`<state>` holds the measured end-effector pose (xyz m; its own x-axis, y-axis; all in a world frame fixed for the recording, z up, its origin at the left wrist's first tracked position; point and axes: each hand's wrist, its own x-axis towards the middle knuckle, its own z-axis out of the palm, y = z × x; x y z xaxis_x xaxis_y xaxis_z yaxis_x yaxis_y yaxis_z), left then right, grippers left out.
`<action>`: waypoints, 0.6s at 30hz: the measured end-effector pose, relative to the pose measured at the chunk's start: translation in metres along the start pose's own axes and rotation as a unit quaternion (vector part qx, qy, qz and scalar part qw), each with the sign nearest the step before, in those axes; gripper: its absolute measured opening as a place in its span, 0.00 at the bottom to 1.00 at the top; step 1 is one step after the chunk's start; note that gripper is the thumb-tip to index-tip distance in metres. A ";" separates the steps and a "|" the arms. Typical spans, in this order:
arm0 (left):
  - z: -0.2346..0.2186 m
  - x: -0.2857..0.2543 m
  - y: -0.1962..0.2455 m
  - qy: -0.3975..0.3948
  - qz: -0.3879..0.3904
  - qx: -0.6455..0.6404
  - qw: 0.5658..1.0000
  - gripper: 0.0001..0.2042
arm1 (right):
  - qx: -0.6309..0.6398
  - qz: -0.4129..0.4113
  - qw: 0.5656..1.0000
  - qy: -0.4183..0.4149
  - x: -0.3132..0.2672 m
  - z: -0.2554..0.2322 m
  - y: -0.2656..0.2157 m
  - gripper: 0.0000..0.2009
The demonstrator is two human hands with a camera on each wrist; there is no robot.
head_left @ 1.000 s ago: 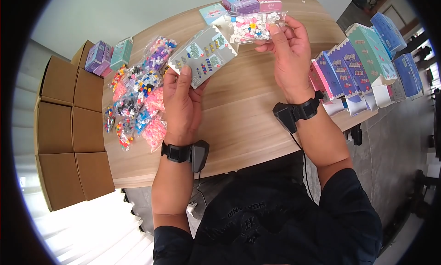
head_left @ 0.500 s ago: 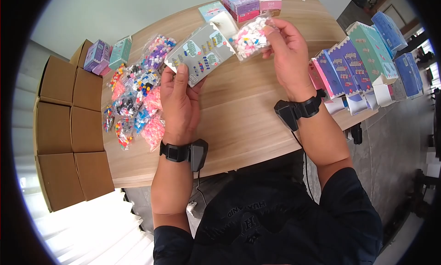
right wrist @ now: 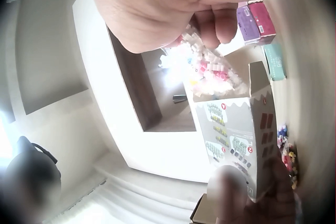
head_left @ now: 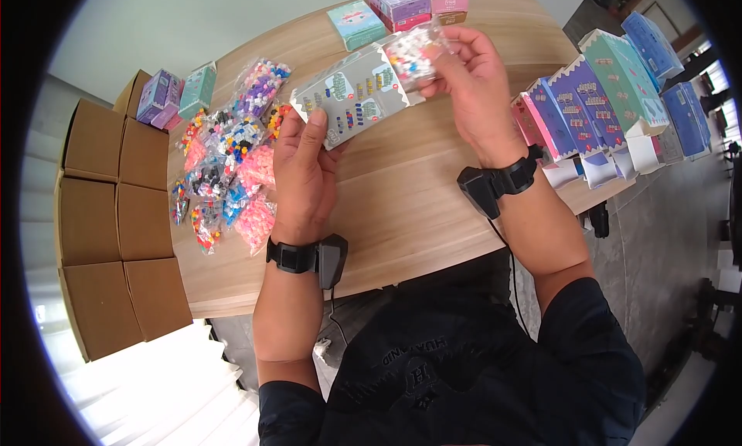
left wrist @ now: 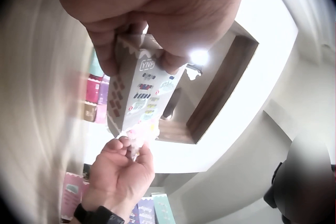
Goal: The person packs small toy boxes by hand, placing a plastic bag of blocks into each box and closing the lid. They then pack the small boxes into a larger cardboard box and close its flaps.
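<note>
My left hand (head_left: 308, 175) grips a grey printed cardboard box (head_left: 355, 94), thumb on its front face and fingers behind. The box is tilted, its open end facing right. Between thumb and fingers, my right hand (head_left: 481, 98) pinches a clear plastic bag of small building bricks (head_left: 413, 53), mostly white with some pink, blue and yellow. In the right wrist view, the lower end of the bag (right wrist: 212, 71) sits at the box's mouth, behind its front edge, with an end flap (right wrist: 258, 79) standing up beside it.
Several bags of coloured bricks (head_left: 232, 152) lie piled on the table's left, beside stacked brown cartons (head_left: 89, 218). Small boxes (head_left: 162, 94) stand at the back left, with purple (head_left: 398, 1) and teal (head_left: 355, 25) ones at the back. Opened boxes (head_left: 576, 110) line the right edge.
My right hand has brought the brick bag down and left to the box's open end, turning it on the way. The box has tilted slightly flatter in my left hand.
</note>
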<state>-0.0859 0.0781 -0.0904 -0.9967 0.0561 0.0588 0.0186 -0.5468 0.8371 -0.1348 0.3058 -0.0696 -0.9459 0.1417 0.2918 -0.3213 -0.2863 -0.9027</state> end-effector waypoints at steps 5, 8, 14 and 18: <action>0.004 -0.002 -0.004 -0.003 -0.018 -0.017 1.000 0.18 | -0.160 0.014 0.984 -0.077 -0.007 0.001 0.005 0.16; 0.004 -0.003 -0.004 -0.001 -0.029 -0.030 0.999 0.18 | -0.236 -0.080 0.961 -0.123 -0.008 0.001 0.007 0.16; 0.003 -0.003 0.001 0.003 -0.041 -0.084 0.996 0.20 | -0.126 -0.075 0.988 -0.052 -0.005 -0.002 0.014 0.21; 0.002 -0.002 0.002 0.017 -0.045 -0.115 0.992 0.20 | 0.064 0.043 0.990 -0.117 -0.007 -0.001 0.010 0.28</action>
<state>-0.0842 0.0787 -0.0876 -0.9958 0.0862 -0.0318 -0.0841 -0.7166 0.6923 -0.1309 0.3033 -0.0809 -0.9495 -0.1070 0.2950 -0.2286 -0.4081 -0.8839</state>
